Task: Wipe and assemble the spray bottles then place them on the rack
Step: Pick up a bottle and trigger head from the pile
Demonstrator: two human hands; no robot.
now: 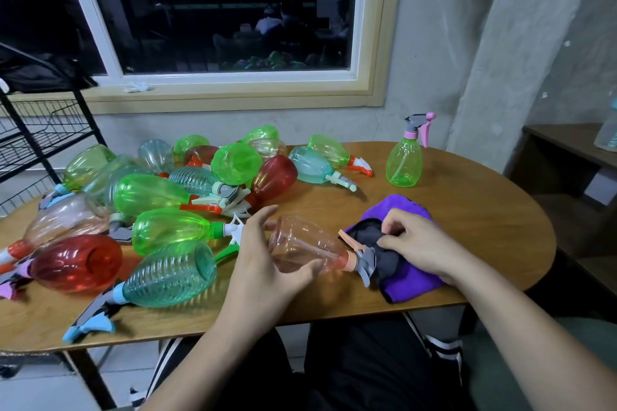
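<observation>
Two hands are in my head view, working close together at the near edge of the bench [484,230]. My feed shows the left hand [263,257] wrapped round a pale pink bottle [300,247] that lies on its side, thumb pressed against its lower flank and fingers spread over its base; whether the fingertips touch the plastic I cannot tell. The bottle's orange collar and grey trigger head point right, into a purple cloth [410,280] with a dark inner face. The right hand [420,243] is clamped on that cloth, fingers curled and pinching a fold against the trigger head. The rest of the cloth lies bunched on the bench beneath this hand. A heap of bottles [160,197], green, red, teal and pale pink, most with trigger heads fitted, lies tumbled across the left half of the bench. One green bottle [404,160] with a pink and grey trigger stands upright, apart, at the far right. A black wire rack [40,137] stands beside the bench's left end.
</observation>
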